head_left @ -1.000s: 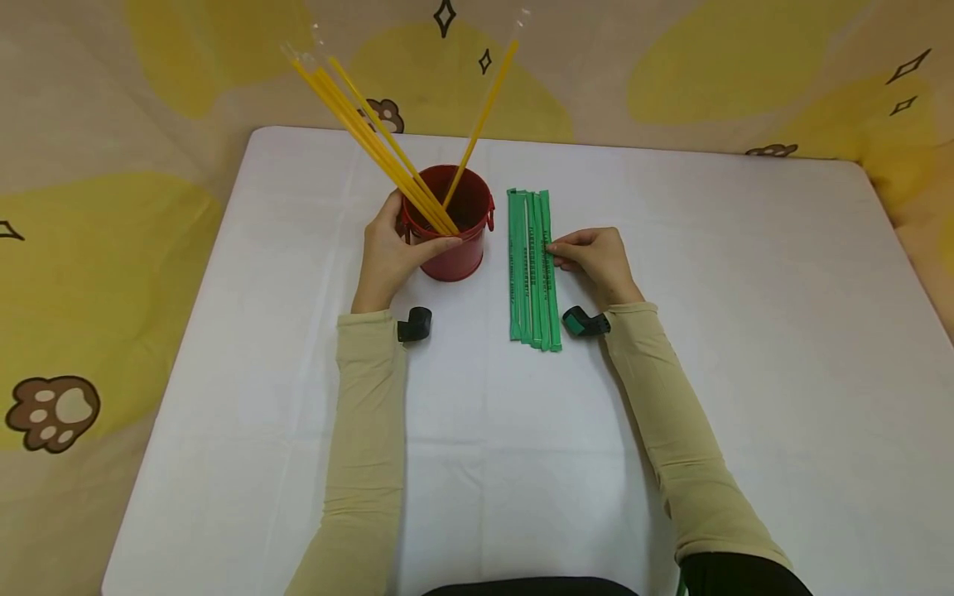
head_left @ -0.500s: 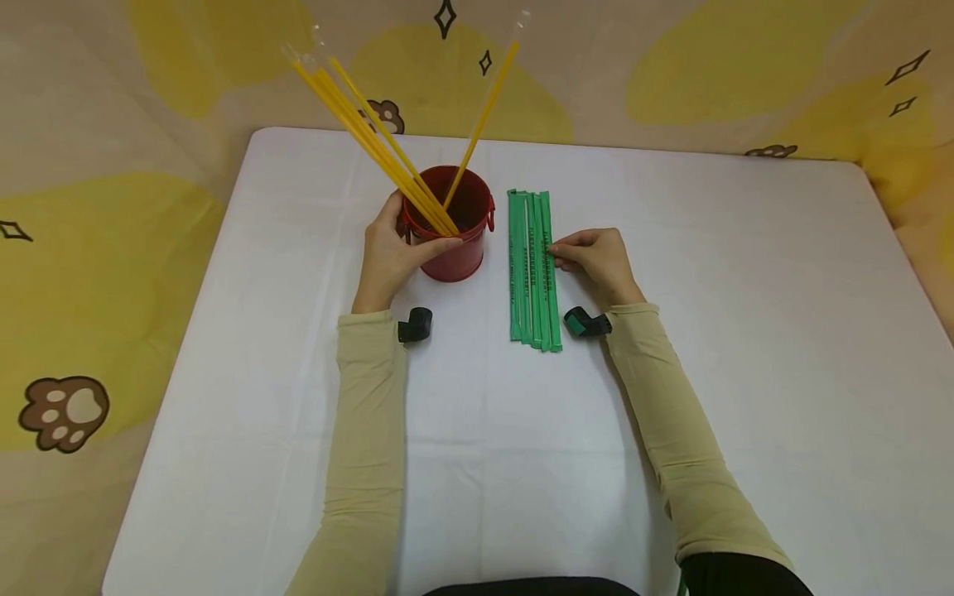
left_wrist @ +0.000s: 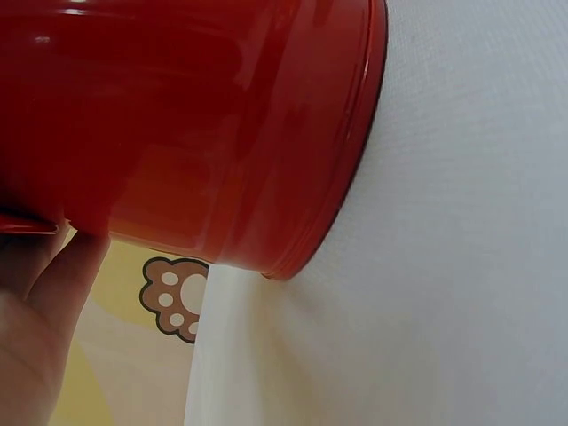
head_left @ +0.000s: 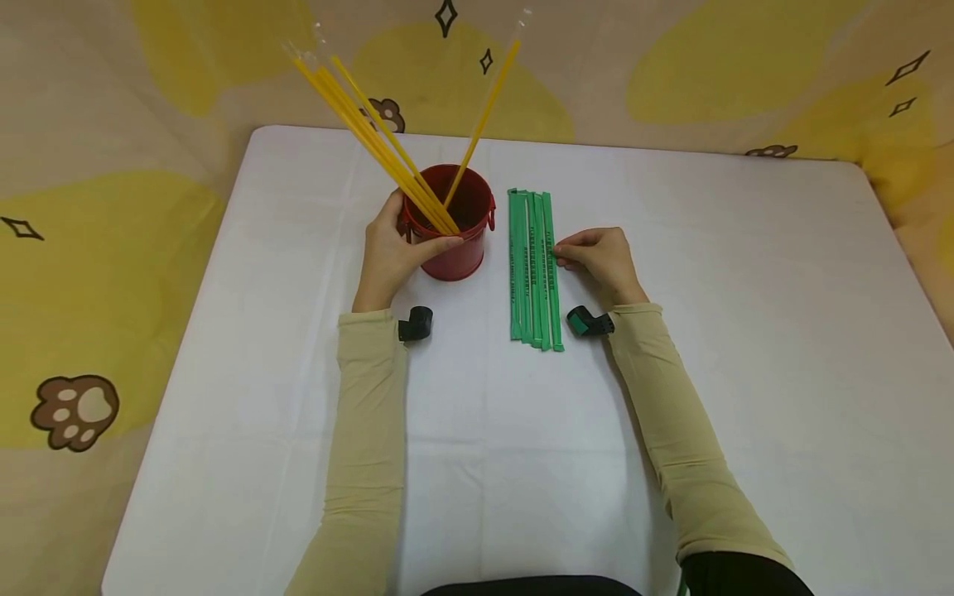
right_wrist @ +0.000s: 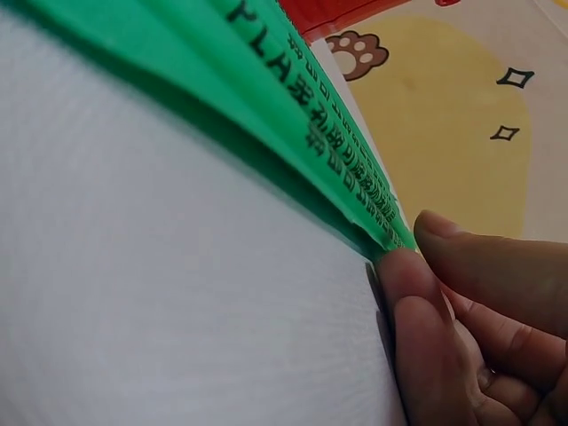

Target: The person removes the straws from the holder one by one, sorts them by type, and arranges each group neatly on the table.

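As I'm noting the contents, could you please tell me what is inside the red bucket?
Yellow sticks lean inside the red bucket, most leftward, one rightward. Their lower ends are covered, and its bottom cannot be made out.

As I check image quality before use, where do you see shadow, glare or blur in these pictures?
Head: soft shadow beside the right sleeve; left wrist: small glare spots, upper left, on the glossy red bucket; right wrist: green packets blurred at upper left, sharper mid-frame.
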{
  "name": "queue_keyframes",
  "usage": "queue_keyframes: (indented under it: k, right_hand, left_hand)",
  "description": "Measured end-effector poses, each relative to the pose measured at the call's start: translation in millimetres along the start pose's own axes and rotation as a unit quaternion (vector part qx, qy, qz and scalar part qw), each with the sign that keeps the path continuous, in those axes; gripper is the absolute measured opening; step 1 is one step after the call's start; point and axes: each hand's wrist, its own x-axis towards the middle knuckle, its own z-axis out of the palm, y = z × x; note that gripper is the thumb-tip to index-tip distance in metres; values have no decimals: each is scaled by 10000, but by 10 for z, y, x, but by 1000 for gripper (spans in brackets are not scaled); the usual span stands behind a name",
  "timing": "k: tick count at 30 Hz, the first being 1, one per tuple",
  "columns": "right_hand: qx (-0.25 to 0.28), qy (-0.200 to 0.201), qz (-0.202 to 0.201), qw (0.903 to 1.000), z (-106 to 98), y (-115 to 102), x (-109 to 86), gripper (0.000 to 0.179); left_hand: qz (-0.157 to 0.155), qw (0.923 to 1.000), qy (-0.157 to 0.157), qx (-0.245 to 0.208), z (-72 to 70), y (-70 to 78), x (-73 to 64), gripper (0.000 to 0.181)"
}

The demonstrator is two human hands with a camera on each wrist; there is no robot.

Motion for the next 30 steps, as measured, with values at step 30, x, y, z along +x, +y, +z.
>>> queue_keyframes:
  k: [30]
  right_hand:
    - [713, 183, -172, 9971, -27, -57, -39, 18]
  left_hand:
    - [12, 10000, -10, -39, 3, 6, -7, 75]
